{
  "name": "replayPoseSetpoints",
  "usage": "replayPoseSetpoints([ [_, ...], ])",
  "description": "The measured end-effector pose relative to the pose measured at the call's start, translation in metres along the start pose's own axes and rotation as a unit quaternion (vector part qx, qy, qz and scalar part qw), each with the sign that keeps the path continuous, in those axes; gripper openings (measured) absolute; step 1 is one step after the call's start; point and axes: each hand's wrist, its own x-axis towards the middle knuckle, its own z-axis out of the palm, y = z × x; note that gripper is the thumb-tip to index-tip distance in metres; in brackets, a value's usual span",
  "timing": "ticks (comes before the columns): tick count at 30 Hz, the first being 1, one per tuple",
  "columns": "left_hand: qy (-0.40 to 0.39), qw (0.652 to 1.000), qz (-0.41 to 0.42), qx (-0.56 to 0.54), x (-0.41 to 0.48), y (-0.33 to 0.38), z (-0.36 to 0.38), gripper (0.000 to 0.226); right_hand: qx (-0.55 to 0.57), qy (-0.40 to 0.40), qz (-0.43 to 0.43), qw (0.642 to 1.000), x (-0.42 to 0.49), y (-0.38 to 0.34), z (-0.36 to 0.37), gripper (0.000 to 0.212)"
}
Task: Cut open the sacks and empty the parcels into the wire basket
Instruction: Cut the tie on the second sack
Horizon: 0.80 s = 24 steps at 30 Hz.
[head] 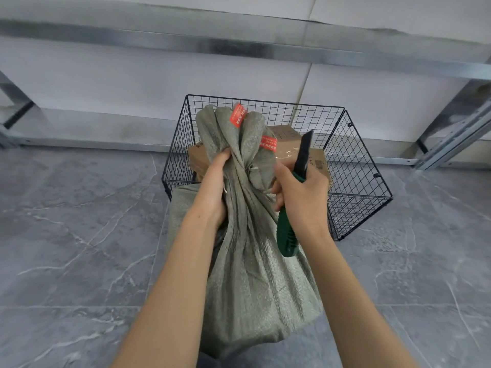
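A grey-green woven sack (255, 282) stands on the floor in front of me, its neck bunched and tied, with two red tags (238, 114) near the top. My left hand (216, 187) grips the gathered neck from the left. My right hand (303, 192) holds a green-handled utility knife (288, 235) with its black blade pointing up, and its fingers touch the right side of the neck. Behind the sack stands a black wire basket (350, 166) holding cardboard parcels (316, 160).
The floor is grey marbled tile (79, 235). A white wall with metal rails (239, 46) runs behind the basket, and a slanted metal frame (457, 134) stands at the right. A second flat piece of sack cloth (183, 205) lies under the left side.
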Motion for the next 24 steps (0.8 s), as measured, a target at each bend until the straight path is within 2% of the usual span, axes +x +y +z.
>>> replayPoseSetpoints([
  [5, 0.013, 1.000, -0.001, 0.027, 0.000, 0.000, -0.001, 0.037, 0.004, -0.028, -0.009, 1.000, -0.005, -0.001, 0.003, 0.015],
  [10, 0.042, 0.996, 0.003, 0.080, 0.002, -0.002, -0.007, 0.048, 0.014, -0.126, -0.030, 0.992, -0.013, -0.011, 0.015, 0.012],
  [13, 0.062, 0.995, 0.006, 0.077, 0.006, -0.003, -0.008, 0.041, -0.042, -0.166, -0.033, 0.985, -0.016, -0.009, 0.022, 0.018],
  [17, 0.057, 0.997, -0.023, 0.052, 0.009, -0.003, -0.004, 0.026, -0.136, -0.168, -0.036, 0.976, -0.018, -0.001, 0.029, 0.020],
  [24, -0.001, 1.000, -0.023, 0.022, 0.009, -0.002, -0.008, 0.026, -0.243, -0.155, -0.056, 0.956, -0.015, 0.002, 0.031, 0.006],
])
